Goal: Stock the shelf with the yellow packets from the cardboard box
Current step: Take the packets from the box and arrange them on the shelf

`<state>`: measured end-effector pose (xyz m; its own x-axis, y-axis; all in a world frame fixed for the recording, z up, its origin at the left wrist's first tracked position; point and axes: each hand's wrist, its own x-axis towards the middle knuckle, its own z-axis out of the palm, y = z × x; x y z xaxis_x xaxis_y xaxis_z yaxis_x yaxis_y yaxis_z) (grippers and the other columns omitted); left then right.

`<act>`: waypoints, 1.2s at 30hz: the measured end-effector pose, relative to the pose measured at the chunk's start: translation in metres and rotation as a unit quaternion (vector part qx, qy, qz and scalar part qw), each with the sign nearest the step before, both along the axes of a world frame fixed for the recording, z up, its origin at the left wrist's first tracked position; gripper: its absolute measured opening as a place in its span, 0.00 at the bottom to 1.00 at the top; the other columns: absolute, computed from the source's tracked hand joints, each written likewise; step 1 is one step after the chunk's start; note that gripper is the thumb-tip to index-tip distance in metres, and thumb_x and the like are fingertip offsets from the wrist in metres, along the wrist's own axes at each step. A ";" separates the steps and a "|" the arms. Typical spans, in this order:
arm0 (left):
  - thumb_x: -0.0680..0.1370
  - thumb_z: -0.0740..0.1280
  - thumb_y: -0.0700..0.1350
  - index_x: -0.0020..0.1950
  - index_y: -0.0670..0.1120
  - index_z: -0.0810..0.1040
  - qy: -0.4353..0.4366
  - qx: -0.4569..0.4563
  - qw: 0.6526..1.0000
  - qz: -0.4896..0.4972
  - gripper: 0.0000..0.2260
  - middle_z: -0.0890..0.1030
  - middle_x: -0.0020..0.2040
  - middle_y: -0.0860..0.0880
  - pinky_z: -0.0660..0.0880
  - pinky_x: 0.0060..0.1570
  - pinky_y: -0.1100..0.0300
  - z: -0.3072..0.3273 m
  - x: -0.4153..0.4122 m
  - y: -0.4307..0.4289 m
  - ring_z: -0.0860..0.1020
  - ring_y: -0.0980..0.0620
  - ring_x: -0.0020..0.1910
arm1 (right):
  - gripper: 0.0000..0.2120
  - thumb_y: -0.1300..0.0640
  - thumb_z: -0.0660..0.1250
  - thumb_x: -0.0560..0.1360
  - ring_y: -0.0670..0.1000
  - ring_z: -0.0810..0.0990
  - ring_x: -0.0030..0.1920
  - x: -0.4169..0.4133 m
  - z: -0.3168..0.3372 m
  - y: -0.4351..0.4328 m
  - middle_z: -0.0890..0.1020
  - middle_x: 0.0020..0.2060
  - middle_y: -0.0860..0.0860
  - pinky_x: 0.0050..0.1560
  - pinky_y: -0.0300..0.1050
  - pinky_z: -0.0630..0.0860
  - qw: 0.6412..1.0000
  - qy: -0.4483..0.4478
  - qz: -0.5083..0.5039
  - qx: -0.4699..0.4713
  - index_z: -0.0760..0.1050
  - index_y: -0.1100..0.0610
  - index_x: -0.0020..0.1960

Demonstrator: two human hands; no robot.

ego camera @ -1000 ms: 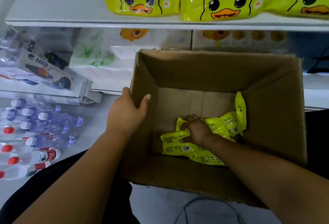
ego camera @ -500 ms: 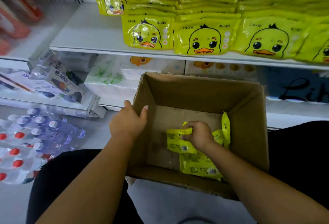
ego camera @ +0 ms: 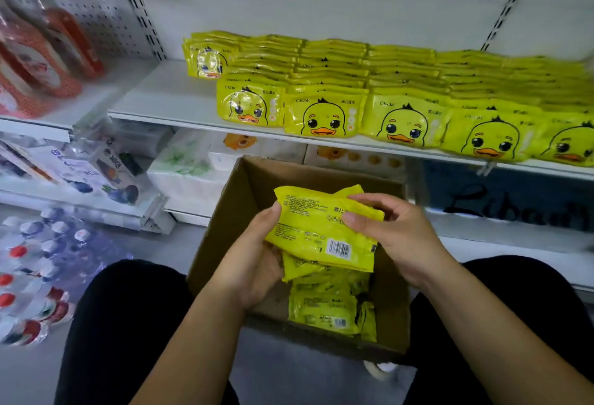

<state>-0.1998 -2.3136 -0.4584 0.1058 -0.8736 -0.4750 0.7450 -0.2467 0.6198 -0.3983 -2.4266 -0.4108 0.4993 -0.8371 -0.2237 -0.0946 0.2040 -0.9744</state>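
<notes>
A small stack of yellow packets [ego camera: 321,231] hangs above the open cardboard box [ego camera: 231,211], back side up with a barcode showing. My left hand [ego camera: 254,260] cups the stack from below on its left side, thumb on the top edge. My right hand [ego camera: 395,237] grips its right end, fingers curled over the top. More yellow packets [ego camera: 324,311] lie at the bottom of the box. On the white shelf [ego camera: 167,96] beyond stand rows of yellow duck-face packets [ego camera: 324,115], filling it from the middle to the right.
The left part of the shelf is bare. Red packs [ego camera: 35,60] sit on the neighbouring shelf at left. White tissue packs [ego camera: 189,173] fill the lower shelf behind the box. Bottled water [ego camera: 35,263] lies on the floor at left. My dark-clothed knees flank the box.
My right hand lifted packets out of the box. My left hand left the box's rim and took the stack from below. My view tilted up toward the shelf.
</notes>
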 end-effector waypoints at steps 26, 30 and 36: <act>0.77 0.67 0.58 0.57 0.40 0.85 -0.272 0.041 0.951 0.141 0.22 0.87 0.52 0.39 0.81 0.58 0.38 0.018 -0.019 0.007 0.85 0.38 0.54 | 0.06 0.55 0.67 0.81 0.38 0.75 0.34 0.014 -0.008 -0.006 0.80 0.32 0.41 0.38 0.31 0.71 0.991 0.021 -0.118 -0.060 0.79 0.55 0.46; 0.77 0.69 0.59 0.49 0.41 0.86 -0.345 0.049 0.926 0.145 0.21 0.87 0.45 0.39 0.83 0.52 0.41 0.019 -0.010 0.007 0.86 0.39 0.48 | 0.07 0.56 0.67 0.81 0.47 0.75 0.41 0.018 -0.006 -0.007 0.80 0.39 0.50 0.44 0.41 0.71 0.992 0.023 -0.116 -0.034 0.78 0.58 0.47; 0.79 0.69 0.62 0.40 0.38 0.81 -0.470 0.056 0.863 0.177 0.26 0.78 0.38 0.31 0.78 0.38 0.44 0.010 0.005 0.005 0.75 0.48 0.35 | 0.06 0.57 0.68 0.79 0.46 0.77 0.38 0.020 -0.009 -0.009 0.83 0.39 0.53 0.41 0.41 0.73 0.978 0.118 -0.099 -0.140 0.79 0.57 0.44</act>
<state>-0.1944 -2.3082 -0.4485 0.7413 -0.6615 -0.1137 -0.0332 -0.2053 0.9781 -0.3781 -2.4355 -0.4201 0.2823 -0.9573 -0.0618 -0.3097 -0.0300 -0.9504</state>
